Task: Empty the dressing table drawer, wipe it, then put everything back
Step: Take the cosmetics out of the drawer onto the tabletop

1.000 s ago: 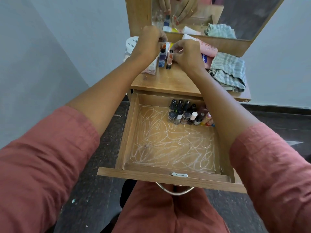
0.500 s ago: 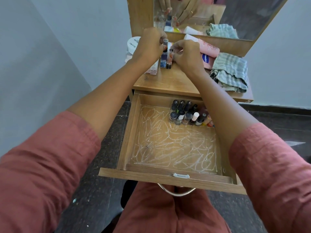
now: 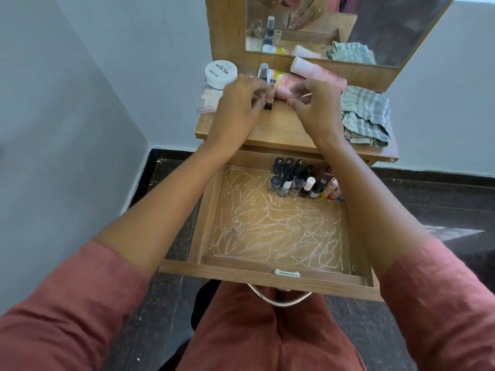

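Observation:
The dressing table drawer (image 3: 206,218) is pulled out under my arms, its floor covered in white scribble marks. Several nail polish bottles (image 3: 297,180) stand packed in its back right corner. On the tabletop (image 3: 278,129) a small slim bottle (image 3: 268,100) stands upright, with a grey-capped bottle (image 3: 263,72) behind it. My left hand (image 3: 238,108) hovers with its blurred fingertips just left of the slim bottle, not wrapped around it. My right hand (image 3: 316,108) is to the right, fingers loosely curled and empty.
A white nail polish jar (image 3: 221,73) sits on clear boxes (image 3: 209,100) at the back left. Pink tubes (image 3: 316,72) lie under the mirror (image 3: 348,28). A striped green cloth (image 3: 364,116) is bunched at the right. A grey wall runs along the left.
Both hands have drawn back from the small bottles toward me and let go of them. The bottles stay standing on the tabletop. The view has tilted slightly.

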Tool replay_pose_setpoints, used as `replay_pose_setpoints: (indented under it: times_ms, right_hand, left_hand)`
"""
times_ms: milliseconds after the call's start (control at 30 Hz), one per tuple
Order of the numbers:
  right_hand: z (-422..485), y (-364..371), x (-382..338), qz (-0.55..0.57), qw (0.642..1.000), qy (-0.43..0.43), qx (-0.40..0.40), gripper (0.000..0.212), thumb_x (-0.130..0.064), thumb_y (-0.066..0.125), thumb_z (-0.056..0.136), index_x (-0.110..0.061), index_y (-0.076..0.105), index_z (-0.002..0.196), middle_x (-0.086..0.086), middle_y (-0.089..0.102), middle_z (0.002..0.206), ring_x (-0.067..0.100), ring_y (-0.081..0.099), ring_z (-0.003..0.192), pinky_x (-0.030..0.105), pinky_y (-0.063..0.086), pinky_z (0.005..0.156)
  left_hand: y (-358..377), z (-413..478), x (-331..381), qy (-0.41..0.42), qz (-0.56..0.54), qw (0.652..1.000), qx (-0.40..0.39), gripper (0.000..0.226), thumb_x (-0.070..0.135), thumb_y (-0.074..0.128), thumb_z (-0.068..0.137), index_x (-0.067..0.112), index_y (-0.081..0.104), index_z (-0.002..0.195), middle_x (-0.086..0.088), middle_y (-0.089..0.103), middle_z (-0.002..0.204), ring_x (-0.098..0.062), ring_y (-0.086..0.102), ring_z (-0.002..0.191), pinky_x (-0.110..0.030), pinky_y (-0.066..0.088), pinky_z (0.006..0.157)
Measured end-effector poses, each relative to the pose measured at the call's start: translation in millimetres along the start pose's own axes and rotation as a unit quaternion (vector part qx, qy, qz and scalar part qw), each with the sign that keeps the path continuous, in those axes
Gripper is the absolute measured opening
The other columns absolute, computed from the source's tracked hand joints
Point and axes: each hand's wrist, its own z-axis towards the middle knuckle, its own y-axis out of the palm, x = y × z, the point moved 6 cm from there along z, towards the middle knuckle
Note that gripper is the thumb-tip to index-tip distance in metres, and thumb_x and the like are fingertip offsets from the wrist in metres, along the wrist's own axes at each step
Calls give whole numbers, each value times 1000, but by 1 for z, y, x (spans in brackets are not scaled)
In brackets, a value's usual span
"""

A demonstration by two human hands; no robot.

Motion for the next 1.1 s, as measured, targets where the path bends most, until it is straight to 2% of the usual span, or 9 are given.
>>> replay_pose_setpoints:
  times_ms: [100, 367, 433, 467, 533, 633, 800, 900, 1100]
  right_hand:
    - [-23, -8, 4, 11, 1000, 14, -4, 14, -1, 61, 82, -1, 65, 95, 3, 60, 84, 13, 57, 78, 20, 48, 74]
    - [-83, -6, 36, 5, 997, 60, -50, 14, 2, 61, 82, -2, 67, 94, 7, 65, 81, 10, 58, 71, 3, 45, 62]
    - [-93, 2, 44, -34, 995, 55, -70, 15, 2, 62, 81, -1, 68, 94, 9, 67, 87, 11, 57, 75, 8, 47, 67]
    - [-97, 8, 48, -60, 994, 49, -79, 16, 1, 63, 80, -1, 68, 96, 10, 67, 92, 13, 58, 78, 17, 50, 72]
    - [-104, 19, 55, -101, 989, 38, -99, 22, -1, 63, 79, -2, 67, 101, 11, 66, 102, 20, 59, 85, 31, 49, 77]
    - [-110, 33, 59, -159, 980, 7, -122, 32, -1, 61, 80, -4, 64, 112, 10, 63, 111, 30, 51, 99, 36, 45, 81]
    - [-109, 42, 56, -227, 967, -38, -112, 36, 7, 59, 72, -1, 65, 107, 16, 67, 102, 38, 51, 89, 43, 48, 76]
    - [-108, 46, 56, -258, 959, -54, -108, 31, 5, 63, 67, 0, 68, 97, 18, 69, 92, 39, 53, 82, 43, 46, 69]
    - [-109, 47, 56, -289, 950, -38, -111, 31, -2, 59, 78, -7, 64, 108, 13, 65, 107, 35, 49, 99, 41, 33, 78]
  left_hand:
    - [12, -24, -5, -17, -14, 999, -28, 22, 2, 55, 87, 7, 66, 106, -4, 64, 100, -6, 56, 88, -18, 48, 84]
    - [60, -82, -21, -71, 19, 983, -166, 31, 4, 60, 85, 8, 61, 115, -7, 63, 112, -8, 55, 94, -14, 42, 86]
    - [72, -89, -26, -85, 26, 977, -193, 37, 4, 62, 83, 8, 59, 119, -8, 61, 116, -15, 57, 103, -22, 44, 93]
    - [77, -92, -27, -88, 34, 975, -200, 39, 4, 63, 83, 8, 58, 121, -8, 60, 118, -17, 56, 107, -24, 44, 95]
    - [83, -97, -30, -92, 52, 973, -203, 40, 5, 63, 83, 10, 57, 122, -8, 58, 121, -19, 55, 111, -26, 42, 96]
    - [90, -99, -32, -98, 66, 972, -203, 38, 4, 61, 85, 9, 57, 122, -9, 55, 122, -20, 54, 112, -24, 40, 91]
    - [97, -99, -33, -109, 87, 972, -191, 35, 8, 58, 87, 11, 56, 121, -7, 55, 121, -22, 56, 106, -29, 46, 84]
    - [100, -99, -34, -114, 91, 970, -192, 33, 9, 60, 86, 10, 58, 118, -8, 55, 117, -23, 56, 104, -31, 45, 82]
    - [102, -102, -35, -117, 102, 970, -189, 31, 7, 62, 84, 9, 60, 115, -10, 58, 109, -27, 57, 101, -35, 47, 81]
